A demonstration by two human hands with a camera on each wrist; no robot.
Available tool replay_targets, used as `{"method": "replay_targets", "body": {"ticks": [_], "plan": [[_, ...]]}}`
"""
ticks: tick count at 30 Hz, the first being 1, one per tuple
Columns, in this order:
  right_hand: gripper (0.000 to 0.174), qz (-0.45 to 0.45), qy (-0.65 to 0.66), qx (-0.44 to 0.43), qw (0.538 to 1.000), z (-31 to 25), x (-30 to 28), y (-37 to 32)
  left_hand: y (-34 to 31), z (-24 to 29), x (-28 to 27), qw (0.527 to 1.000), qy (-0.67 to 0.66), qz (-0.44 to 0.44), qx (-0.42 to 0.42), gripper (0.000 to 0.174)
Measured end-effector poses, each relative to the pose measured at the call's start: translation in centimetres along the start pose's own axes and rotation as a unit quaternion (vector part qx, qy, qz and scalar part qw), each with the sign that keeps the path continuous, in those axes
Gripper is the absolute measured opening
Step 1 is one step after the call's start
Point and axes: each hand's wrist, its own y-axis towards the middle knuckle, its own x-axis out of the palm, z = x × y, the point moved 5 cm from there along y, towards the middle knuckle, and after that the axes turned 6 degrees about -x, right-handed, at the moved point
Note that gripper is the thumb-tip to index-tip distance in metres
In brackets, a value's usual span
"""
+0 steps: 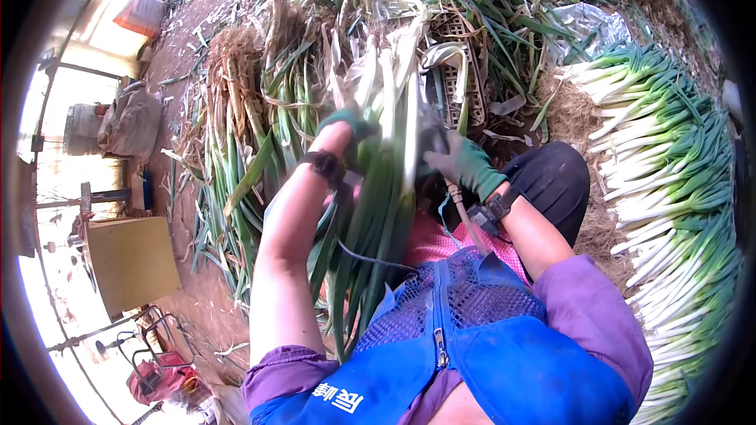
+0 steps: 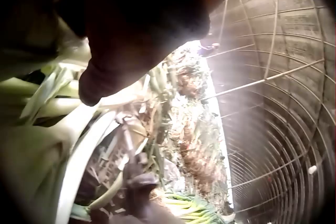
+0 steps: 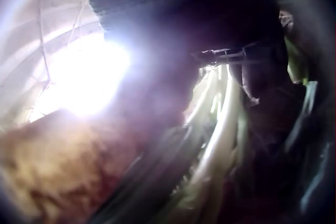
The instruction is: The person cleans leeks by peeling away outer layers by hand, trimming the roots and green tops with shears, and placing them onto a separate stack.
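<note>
In the head view my left hand (image 1: 351,123), in a green glove, grips a bunch of long green onions (image 1: 376,189). Their white ends point away from me and the green leaves trail down over my lap. My right hand (image 1: 466,165), in a green and grey glove, holds a dark air gun (image 1: 432,137) beside the white stalks; a hose (image 1: 458,203) runs down from it. Motion blurs both hands and the gun's tip. The left wrist view has a dark thumb (image 2: 94,85) over pale stalks (image 2: 86,140). From the right wrist, white stalks (image 3: 220,129) appear below the dark glove (image 3: 184,19).
Untrimmed green onions (image 1: 236,118) with brown roots are heaped at the left. A long row of cleaned ones (image 1: 646,181) lies at the right. Ahead stands a plastic crate (image 1: 457,71) among loose leaves. A yellowish box (image 1: 134,260) and a red cart (image 1: 161,362) are farther left.
</note>
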Motion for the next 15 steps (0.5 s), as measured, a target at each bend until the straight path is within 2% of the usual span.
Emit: {"method": "replay_targets", "body": {"ticks": [2, 4, 7, 8, 10, 13, 15], "plan": [[0.068, -0.011, 0.044, -0.047, 0.998, -3.0, 0.0, 0.6, 2.0, -1.0, 2.7, 0.999, -0.025, -0.036, 0.011, 0.064], [0.065, -0.050, 0.039, -0.015, 0.998, -6.1, -1.3, 1.7, 3.5, -1.9, 3.6, 0.997, -0.042, -0.065, 0.007, 0.053], [0.049, -0.068, -0.016, -0.060, 0.996, -7.0, 0.2, 6.8, 3.5, -2.7, 3.9, 0.992, -0.102, -0.072, -0.009, 0.045], [0.047, -0.054, -0.013, -0.063, 0.996, -6.9, 0.9, 8.3, 4.2, -3.3, 4.4, 0.989, -0.130, -0.075, 0.005, 0.041], [0.043, -0.023, -0.009, -0.070, 0.997, -7.3, 1.4, 10.8, 3.4, -2.9, 3.4, 0.988, -0.121, -0.092, -0.019, 0.041], [0.044, -0.106, 0.043, 0.027, 0.993, -6.9, 1.7, 12.3, 2.7, -3.1, 3.3, 0.984, -0.155, -0.086, -0.006, 0.040], [0.047, -0.081, 0.055, 0.035, 0.995, -7.0, 1.2, 11.8, 2.4, -3.3, 3.2, 0.974, -0.194, -0.115, 0.000, 0.040]]}}
